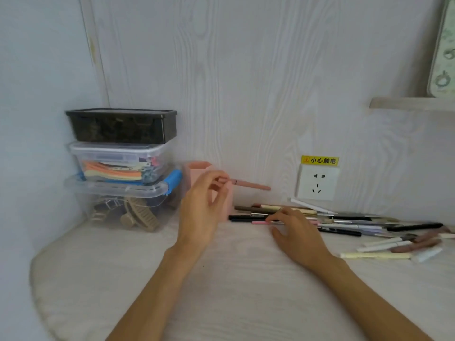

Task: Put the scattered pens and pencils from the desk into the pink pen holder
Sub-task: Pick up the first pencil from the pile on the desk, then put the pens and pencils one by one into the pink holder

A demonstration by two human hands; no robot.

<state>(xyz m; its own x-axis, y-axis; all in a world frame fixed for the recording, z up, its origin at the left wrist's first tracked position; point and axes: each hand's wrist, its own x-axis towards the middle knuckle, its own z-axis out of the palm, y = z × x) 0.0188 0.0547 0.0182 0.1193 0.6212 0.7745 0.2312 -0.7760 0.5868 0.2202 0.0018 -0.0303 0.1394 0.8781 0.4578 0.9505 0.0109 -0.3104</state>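
- At the back of the desk (221,279), against the wood-grain wall (246,82), stands the pink pen holder (197,168), partly hidden behind the left hand (204,205).
- The left hand pinches a pink pen (251,185) by one end between thumb and fingertips; the pen lies almost level in the air, its free end pointing right, just beside the holder's rim and not yet inside.
- The right hand (295,232) rests on the near end of the pile of pens and pencils (344,222), fingers curled over a pink one; whether they have closed on it cannot be told.
- Progress: judged early. No pen shows above the holder's rim, and most of the pile lies scattered rightward along the wall, below the wall socket (317,183).
- Open room: the front of the desk is bare, giving both forearms free passage.
- Edges: stacked plastic boxes (123,168) stand just beside the holder on the left, and the wall is close behind, so the pen probably needs tipping upright before it goes in.
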